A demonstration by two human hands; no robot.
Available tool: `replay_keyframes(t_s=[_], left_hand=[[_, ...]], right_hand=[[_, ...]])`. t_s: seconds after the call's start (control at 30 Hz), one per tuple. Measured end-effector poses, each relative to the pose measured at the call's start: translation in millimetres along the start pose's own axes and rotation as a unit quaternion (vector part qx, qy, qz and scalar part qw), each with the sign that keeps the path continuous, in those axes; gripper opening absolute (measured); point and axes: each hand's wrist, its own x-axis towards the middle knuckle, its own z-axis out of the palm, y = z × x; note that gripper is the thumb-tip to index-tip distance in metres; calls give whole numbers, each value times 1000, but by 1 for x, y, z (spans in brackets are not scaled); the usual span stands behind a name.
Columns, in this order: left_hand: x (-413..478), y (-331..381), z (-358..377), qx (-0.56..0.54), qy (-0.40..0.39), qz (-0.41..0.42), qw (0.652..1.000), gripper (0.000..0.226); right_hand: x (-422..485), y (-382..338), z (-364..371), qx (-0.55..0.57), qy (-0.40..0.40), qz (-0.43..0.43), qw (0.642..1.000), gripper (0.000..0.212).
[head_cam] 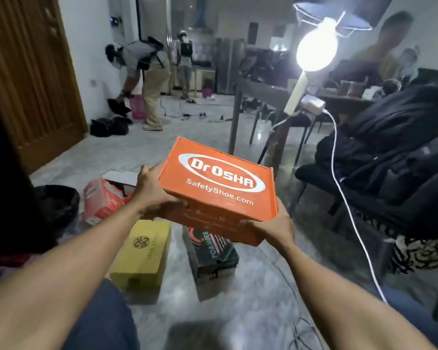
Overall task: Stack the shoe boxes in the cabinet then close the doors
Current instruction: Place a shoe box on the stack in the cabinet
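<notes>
Gripping orange box (219,184) aloft: left hand (152,195) at left end, right hand (271,227) under near-right corner, lengthwise left-to-right.

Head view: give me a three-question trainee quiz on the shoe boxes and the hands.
1. True or false: the orange box rests on the floor.
2. What grips it? A: one hand. B: both hands. C: nothing.
3. Fill in: beside the black box on the floor lies a ___ box.
Key: 1 false, it is held in the air. 2 B, the left hand and the right hand. 3 yellow: the yellow box.
</notes>
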Motion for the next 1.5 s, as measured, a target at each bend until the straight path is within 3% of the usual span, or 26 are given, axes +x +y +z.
replay_keyframes(t_s=[0.13,0.47,0.6,0.8,0.93,1.17,1.33,1.43,1.5], left_hand=[[-26,-18,-74,-50,76,-6,996,121],[-101,-90,-193,-31,210,-105,972,118],[-138,-105,-213,16,262,-163,951,108],[-201,-121,-240,58,307,-293,904,103],[-245,-113,-260,83,328,-370,865,90],[-299,-92,-278,99,409,-432,798,90],[-328,-111,-285,73,480,-455,746,99],[-330,-141,-297,47,503,-457,732,112],[-326,-170,-303,17,535,-440,720,109]], right_hand=[[15,-66,38,-16,-51,-70,996,107],[34,-165,173,-19,-237,-135,962,121],[37,-181,228,22,-348,-123,929,112],[18,-190,315,33,-475,-112,872,116],[-3,-200,368,-4,-537,-134,833,133],[-54,-233,416,58,-590,-158,790,134],[-87,-261,447,24,-591,-219,776,134],[-98,-278,485,-14,-588,-238,773,117],[-102,-284,519,-30,-584,-239,775,110]])
